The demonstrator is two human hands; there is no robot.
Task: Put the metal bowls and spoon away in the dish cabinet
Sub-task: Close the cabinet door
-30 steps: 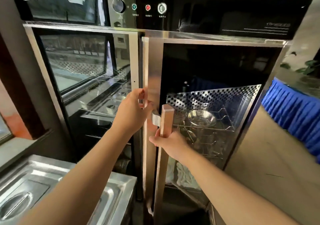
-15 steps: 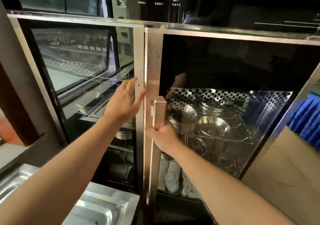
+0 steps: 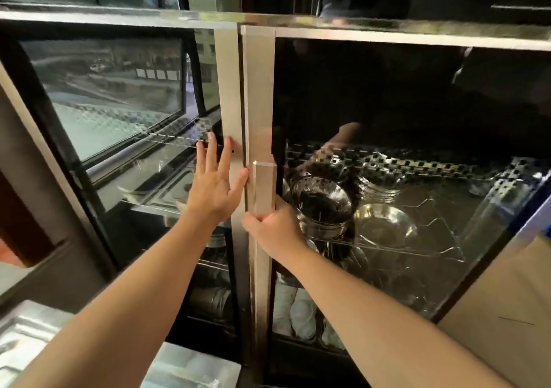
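Note:
The dish cabinet fills the view, with a steel frame (image 3: 387, 37) and two dark glass doors. My right hand (image 3: 272, 228) grips the long vertical door handle (image 3: 264, 188) of the right door, which lies flush with the frame. My left hand (image 3: 216, 183) rests flat, fingers spread, against the steel edge of the left door (image 3: 228, 89). Behind the right glass, a stack of metal bowls (image 3: 323, 205) and a single metal bowl (image 3: 384, 228) sit on a wire rack. I cannot make out the spoon.
A perforated metal shelf back (image 3: 417, 164) runs behind the bowls. White items (image 3: 301, 313) sit on the lower right shelf, metal pots (image 3: 211, 299) on the lower left. A steel tray (image 3: 26, 340) lies at the bottom left. A tan surface (image 3: 507, 304) flanks the cabinet's right side.
The right door has swung shut against the frame. My left hand opened and flattened on the left door's edge. The camera moved closer to the cabinet.

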